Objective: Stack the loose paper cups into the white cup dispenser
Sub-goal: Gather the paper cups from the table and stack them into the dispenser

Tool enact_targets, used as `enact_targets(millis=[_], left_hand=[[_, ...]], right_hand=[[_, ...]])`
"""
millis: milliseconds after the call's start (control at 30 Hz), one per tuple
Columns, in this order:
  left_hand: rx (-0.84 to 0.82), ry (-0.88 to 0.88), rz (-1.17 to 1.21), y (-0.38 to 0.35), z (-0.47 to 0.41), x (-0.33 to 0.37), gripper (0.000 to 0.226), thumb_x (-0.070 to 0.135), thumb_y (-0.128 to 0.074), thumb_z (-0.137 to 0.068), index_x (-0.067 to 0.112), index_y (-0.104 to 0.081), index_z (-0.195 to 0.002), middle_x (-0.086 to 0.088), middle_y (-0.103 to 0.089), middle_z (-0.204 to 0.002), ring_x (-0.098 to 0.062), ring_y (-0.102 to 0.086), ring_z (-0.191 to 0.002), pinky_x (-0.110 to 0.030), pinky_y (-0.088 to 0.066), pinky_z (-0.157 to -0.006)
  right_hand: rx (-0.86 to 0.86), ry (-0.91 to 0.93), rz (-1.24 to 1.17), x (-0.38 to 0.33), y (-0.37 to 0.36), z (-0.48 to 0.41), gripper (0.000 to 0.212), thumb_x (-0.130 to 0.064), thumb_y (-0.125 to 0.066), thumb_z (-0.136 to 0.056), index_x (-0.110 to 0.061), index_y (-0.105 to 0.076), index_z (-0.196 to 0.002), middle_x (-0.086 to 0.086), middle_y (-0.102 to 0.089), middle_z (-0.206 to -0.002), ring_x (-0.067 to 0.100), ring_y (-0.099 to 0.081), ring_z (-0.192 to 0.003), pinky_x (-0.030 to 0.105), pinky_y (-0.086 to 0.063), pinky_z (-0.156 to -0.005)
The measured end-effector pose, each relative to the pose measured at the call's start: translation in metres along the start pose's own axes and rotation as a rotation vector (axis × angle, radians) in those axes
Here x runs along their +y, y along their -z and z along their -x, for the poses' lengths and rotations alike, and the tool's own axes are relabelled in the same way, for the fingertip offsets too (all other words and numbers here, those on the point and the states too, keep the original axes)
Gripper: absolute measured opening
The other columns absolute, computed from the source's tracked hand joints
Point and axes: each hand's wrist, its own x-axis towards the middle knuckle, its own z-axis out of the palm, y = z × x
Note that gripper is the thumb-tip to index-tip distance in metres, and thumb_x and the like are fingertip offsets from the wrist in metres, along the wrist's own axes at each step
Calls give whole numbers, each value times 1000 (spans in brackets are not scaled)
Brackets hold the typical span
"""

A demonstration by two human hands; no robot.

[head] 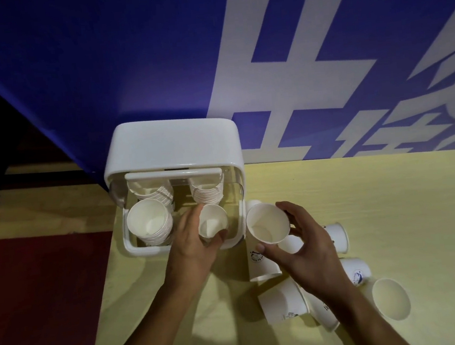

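Observation:
The white cup dispenser (172,147) stands open at the table's left edge, with stacks of paper cups (149,225) inside. My left hand (192,241) reaches into its front right section and grips a single paper cup (212,224), mouth up. Just right of the dispenser, my right hand (301,244) holds another paper cup (267,223) upright between thumb and fingers. Several loose paper cups (284,301) lie on their sides on the table under and around my right hand, one at the far right (390,298) with its mouth facing me.
The yellow table (390,198) runs to the right. Behind it hangs a blue banner (126,57) with large white characters. To the left the table ends over a red carpet (38,301) and wooden floor.

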Motion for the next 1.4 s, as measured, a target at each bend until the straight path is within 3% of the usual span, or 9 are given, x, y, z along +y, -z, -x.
enact_targets(millis=[200, 367, 533, 767, 900, 1133, 1233, 1300, 1400], left_hand=[[-40, 64, 49, 4, -2, 3, 80, 41, -81, -80, 29, -41, -149, 9, -51, -141, -12, -49, -127, -26, -42, -96], [28, 85, 273, 33, 11, 22, 55, 59, -47, -96, 39, -44, -147, 15, -53, -143, 0, -50, -130, -22, -46, -100], [53, 26, 424, 51, 12, 40, 44, 49, -38, -100, 37, -54, -139, 22, -60, -132, 6, -53, -124, -7, -43, -92], [-2, 8, 207, 36, 2, 15, 35, 28, -41, -107, 29, -55, -139, 15, -60, -132, 6, -53, -120, -9, -43, -96], [-24, -11, 104, 24, -4, -1, 34, 19, -41, -105, 26, -58, -134, 12, -63, -127, -6, -58, -117, -22, -46, -98], [-52, -3, 24, 17, -10, -17, 34, 22, -43, -104, 26, -60, -133, 8, -68, -118, -12, -63, -107, -32, -52, -92], [-67, -10, 33, 22, -5, -11, 37, 28, -42, -104, 28, -53, -139, 9, -64, -128, -13, -61, -117, -35, -52, -97], [-40, -73, -10, 29, 9, 3, 39, 31, -44, -104, 25, -51, -142, 6, -61, -137, -13, -57, -125, -32, -51, -100], [13, -278, -73, 36, 32, 39, 40, 33, -48, -101, 18, -58, -136, 3, -61, -138, -10, -55, -124, -22, -47, -95]], right_hand=[[12, 16, -12, 0, -8, -5, 67, -43, -90, -73, -38, -54, -129, -24, -63, -122, 5, -61, -116, 17, -53, -88], [19, 74, -59, -26, -36, -22, 68, -36, -92, -73, -48, -49, -126, -29, -61, -122, 3, -60, -117, 15, -52, -89], [0, 132, -106, -34, -75, -36, 65, -29, -91, -76, -29, -56, -130, -19, -65, -123, 10, -63, -116, 28, -54, -93], [-22, 104, -22, -4, -101, -37, 66, -37, -91, -76, -23, -58, -132, -16, -66, -121, 5, -62, -114, 23, -52, -92], [-45, 88, 113, 10, -110, -37, 78, -52, -88, -73, -23, -55, -137, -13, -65, -127, -1, -59, -113, 15, -48, -94], [-39, 101, 237, 18, -115, -36, 81, -70, -70, -81, -20, -53, -142, -11, -62, -135, 4, -57, -123, 27, -49, -100], [-6, 104, 262, 13, -112, -30, 91, -75, -65, -81, -13, -50, -147, -9, -55, -145, 0, -49, -131, 14, -39, -109], [11, 80, 277, 9, -98, -21, 86, -72, -63, -85, -13, -51, -147, -14, -53, -142, -5, -44, -129, 5, -32, -106], [64, 35, 300, 18, -61, 0, 54, -45, -68, -94, -19, -57, -140, -9, -62, -135, 4, -56, -123, 15, -44, -98]])
